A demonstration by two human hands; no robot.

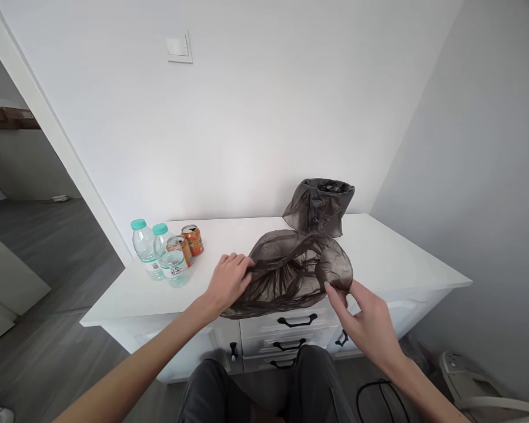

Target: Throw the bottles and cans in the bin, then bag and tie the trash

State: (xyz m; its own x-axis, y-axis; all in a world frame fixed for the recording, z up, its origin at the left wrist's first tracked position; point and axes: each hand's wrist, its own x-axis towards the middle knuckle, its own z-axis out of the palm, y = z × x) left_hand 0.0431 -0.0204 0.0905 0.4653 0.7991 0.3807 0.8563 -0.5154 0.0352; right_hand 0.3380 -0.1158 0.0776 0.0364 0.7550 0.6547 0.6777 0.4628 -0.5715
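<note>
One open bag, cabinet front, mouth up, long axis nine-to-three, my left hand and right hand pinching it, second bag at one, two bottles, two cans, nine o'clock

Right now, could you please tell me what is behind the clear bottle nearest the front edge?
An orange can is partly behind that bottle, with another can beyond it. What the label covers cannot be seen.
</note>
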